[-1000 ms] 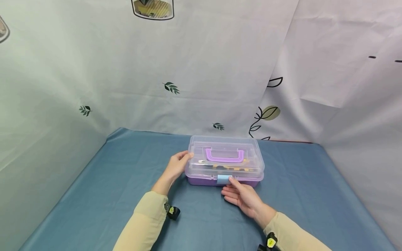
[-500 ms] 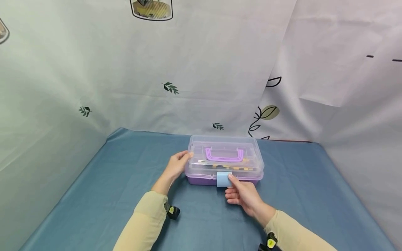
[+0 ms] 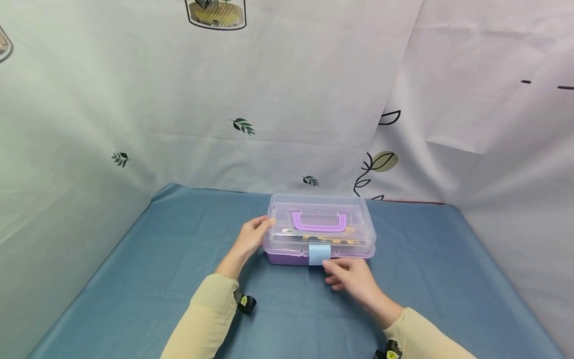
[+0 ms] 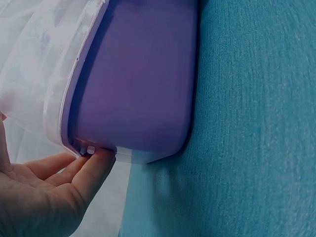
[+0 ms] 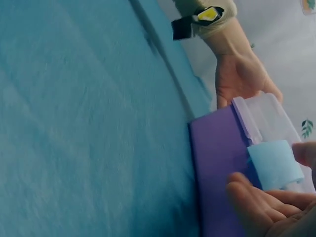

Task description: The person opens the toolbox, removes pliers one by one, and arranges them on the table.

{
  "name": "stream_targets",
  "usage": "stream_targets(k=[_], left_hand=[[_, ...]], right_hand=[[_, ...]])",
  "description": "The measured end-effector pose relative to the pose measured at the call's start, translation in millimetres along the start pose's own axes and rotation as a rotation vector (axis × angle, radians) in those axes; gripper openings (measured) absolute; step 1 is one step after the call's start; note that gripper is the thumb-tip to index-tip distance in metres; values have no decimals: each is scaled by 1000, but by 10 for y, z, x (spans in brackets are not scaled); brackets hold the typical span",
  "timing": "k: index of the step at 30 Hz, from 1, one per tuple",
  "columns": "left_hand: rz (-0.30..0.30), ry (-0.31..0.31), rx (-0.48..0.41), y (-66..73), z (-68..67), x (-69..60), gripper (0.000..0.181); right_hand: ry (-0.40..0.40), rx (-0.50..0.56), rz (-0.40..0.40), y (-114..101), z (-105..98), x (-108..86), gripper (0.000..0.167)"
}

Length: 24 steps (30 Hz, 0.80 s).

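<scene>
"What's the pose from where you stand?"
"A person's sleeved forearms [image 3: 197, 319] reach forward; the left hand [image 3: 252, 237] grips, fingers [image 4: 91, 173] bent."
"And the right hand [image 3: 354, 280]?"
"Farther back, angled inward, thumb [image 5: 306, 152] apart from loosely bent fingers."

Pale cloth walls enclosed the space at the back [image 3: 314, 99], left [image 3: 67, 209] and right [image 3: 515, 209], creased in places. Small green leaves [image 3: 243, 126] were printed on the cloth, with a dark-lined vine [image 3: 384, 161] right of centre and part of a framed picture [image 3: 216, 14] at the top. A blue cloth [image 3: 125, 299] covered the surface below. The light looked soft, greenish leftward and pinker rightward.
</scene>
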<state>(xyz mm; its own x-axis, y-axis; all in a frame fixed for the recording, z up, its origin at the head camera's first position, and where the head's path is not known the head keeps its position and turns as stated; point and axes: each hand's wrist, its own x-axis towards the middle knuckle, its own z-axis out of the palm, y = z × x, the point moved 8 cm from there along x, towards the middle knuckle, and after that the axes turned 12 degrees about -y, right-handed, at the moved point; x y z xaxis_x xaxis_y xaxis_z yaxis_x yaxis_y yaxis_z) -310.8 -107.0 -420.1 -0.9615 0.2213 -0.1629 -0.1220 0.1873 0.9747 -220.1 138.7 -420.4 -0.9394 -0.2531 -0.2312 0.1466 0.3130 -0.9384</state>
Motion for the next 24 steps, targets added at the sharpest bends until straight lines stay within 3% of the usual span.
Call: stream_targets(k=[6, 10, 18, 24], left_hand=[[10, -6, -7, -6, -1, 9, 65], [3, -2, -2, -12, -3, 15, 65], [12, 11, -5, 8, 0, -7, 64], [4, 9, -8, -5, -5, 0, 65]], right_hand=[[51, -288, -123, -165, -30, -7, 28], [88, -419, -179, -269, -59, -22, 23], [124, -505, -191, -416, -94, -1, 10], [151, -513, -211, -434, -109, 0, 5]])
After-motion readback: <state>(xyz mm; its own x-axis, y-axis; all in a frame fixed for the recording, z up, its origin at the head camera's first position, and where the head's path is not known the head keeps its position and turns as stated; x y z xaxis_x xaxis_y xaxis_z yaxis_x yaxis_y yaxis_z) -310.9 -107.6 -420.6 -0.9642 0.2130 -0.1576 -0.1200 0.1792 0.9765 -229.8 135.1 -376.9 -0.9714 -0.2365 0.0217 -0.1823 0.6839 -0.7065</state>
